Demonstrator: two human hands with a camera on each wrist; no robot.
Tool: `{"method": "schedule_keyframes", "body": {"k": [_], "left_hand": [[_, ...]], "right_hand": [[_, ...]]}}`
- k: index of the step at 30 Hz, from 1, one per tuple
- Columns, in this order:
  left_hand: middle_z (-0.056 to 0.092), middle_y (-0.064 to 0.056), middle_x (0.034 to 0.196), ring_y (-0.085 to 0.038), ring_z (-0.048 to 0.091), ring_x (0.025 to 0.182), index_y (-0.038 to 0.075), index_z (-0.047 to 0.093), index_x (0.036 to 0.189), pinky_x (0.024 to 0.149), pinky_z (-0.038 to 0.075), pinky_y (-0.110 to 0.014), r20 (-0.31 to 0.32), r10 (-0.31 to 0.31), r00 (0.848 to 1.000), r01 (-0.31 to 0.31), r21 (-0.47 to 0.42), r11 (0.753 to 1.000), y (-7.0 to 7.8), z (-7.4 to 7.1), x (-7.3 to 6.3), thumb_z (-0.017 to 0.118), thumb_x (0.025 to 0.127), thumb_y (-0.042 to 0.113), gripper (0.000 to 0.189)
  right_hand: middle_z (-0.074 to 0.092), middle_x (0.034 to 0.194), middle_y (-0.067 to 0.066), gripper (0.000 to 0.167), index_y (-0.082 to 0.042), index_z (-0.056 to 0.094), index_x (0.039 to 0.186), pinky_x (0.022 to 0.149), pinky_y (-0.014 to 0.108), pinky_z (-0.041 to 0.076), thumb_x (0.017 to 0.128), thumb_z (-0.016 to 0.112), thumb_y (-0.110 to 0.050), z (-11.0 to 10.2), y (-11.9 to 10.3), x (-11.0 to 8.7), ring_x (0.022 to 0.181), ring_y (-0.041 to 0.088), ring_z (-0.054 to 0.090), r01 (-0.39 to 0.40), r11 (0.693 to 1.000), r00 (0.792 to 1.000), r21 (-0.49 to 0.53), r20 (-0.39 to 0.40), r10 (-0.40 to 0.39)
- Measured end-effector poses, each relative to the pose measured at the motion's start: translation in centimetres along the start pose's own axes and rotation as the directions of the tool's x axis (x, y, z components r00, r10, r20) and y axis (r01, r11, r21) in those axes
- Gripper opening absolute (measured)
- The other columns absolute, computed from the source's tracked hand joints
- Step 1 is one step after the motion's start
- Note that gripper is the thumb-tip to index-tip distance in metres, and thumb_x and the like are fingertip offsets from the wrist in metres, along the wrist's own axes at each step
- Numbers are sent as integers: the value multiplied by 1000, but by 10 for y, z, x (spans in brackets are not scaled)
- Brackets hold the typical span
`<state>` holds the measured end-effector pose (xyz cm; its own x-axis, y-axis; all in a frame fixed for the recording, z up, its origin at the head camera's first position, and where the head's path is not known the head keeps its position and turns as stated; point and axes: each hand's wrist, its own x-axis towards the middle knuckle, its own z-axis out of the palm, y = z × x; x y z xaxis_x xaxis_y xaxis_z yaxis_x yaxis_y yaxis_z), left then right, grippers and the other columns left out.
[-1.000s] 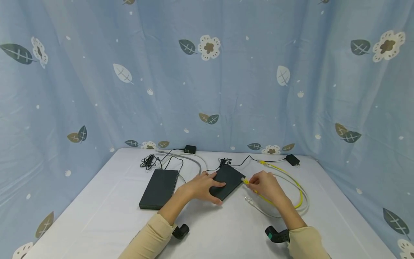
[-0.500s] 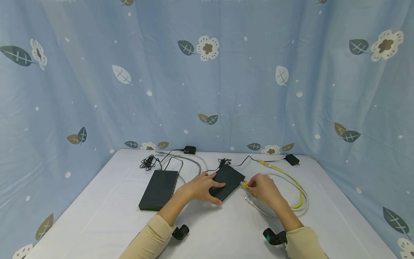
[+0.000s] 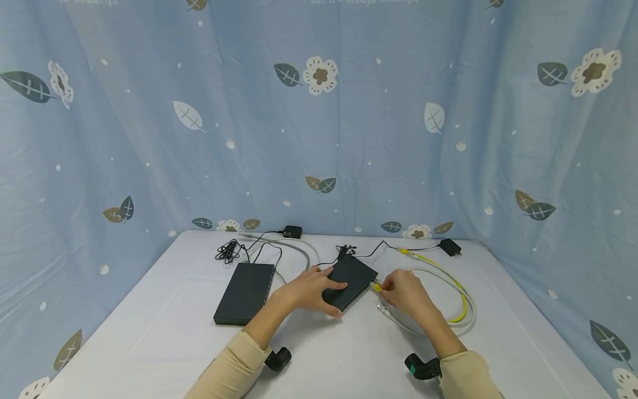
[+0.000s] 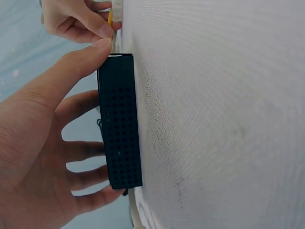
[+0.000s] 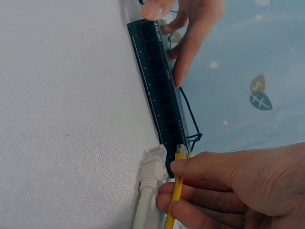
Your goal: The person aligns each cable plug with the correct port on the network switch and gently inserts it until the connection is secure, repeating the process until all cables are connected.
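Observation:
My left hand [image 3: 314,288] rests spread across a black network switch [image 3: 353,277], its fingers over the top and its thumb at a near corner. The left wrist view shows the switch's perforated end [image 4: 123,133] facing me. My right hand [image 3: 405,288] pinches a yellow network cable [image 5: 176,193] just behind its clear plug [image 5: 180,150]. That plug is right at the far end of the row of ports [image 5: 159,71]; its tip overlaps the switch in the right wrist view. Beside it, the white plug of a pale network cable [image 5: 152,169] lies close to the port face.
A larger black box [image 3: 246,292] with ports lies to the left. Behind it are a bundled black cord [image 3: 227,251], a power adapter [image 3: 292,231] and a grey cable [image 3: 294,244]. A second adapter [image 3: 450,246] sits at back right, near the looped yellow and pale cables.
My right hand has shifted slightly left and nearer to me, bringing the yellow cable's plug closer to the switch's port side. My left hand has stayed in place.

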<state>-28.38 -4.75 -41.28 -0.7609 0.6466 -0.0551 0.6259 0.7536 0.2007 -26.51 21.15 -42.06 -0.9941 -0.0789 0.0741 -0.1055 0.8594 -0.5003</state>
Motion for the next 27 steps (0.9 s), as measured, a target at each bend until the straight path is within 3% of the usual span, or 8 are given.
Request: {"method": "schedule_keyframes", "body": {"k": [14, 27], "left_hand": [[33, -16, 158, -35, 42, 135, 40, 54, 139, 110, 37, -56, -11, -6, 1000, 5, -13, 1000, 1, 1, 0, 75, 74, 65, 72], [33, -16, 158, -36, 41, 136, 40, 53, 140, 110, 36, -57, -13, -5, 1000, 5, -11, 1000, 2, 0, 0, 74, 75, 65, 72]], "right_hand": [[72, 74, -1, 4, -10, 77, 78, 59, 27, 50, 80, 79, -13, 1, 0, 0, 65, 10, 62, 40, 997, 998, -70, -37, -43], [70, 70, -3, 10, -12, 75, 73, 55, 26, 48, 79, 81, -17, 7, 0, 1, 61, 10, 60, 64, 996, 996, -69, -63, -68]]}}
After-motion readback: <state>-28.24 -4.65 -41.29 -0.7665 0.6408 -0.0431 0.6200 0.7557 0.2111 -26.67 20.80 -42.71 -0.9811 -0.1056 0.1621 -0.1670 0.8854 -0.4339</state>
